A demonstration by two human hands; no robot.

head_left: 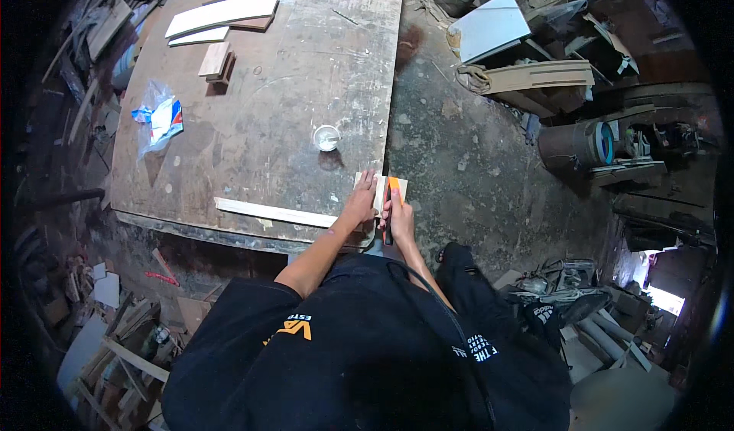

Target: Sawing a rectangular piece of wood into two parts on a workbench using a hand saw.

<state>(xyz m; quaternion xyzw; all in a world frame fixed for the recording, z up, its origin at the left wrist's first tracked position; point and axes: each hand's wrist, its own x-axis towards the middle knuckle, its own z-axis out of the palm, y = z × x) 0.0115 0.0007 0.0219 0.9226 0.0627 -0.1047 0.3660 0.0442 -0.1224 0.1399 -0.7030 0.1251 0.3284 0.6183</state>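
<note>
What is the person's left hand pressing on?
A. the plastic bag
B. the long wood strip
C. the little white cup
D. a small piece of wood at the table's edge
D: the left hand lies flat on the small piece of wood at the table's near edge, while the right hand holds an orange-handled tool on it.

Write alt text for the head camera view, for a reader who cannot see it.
Seen from above, a person's left hand presses a small pale wooden piece flat at the near edge of a worn workbench, while the right hand holds an orange-handled tool against it. A small white cup and a long wooden strip lie nearby.
</note>
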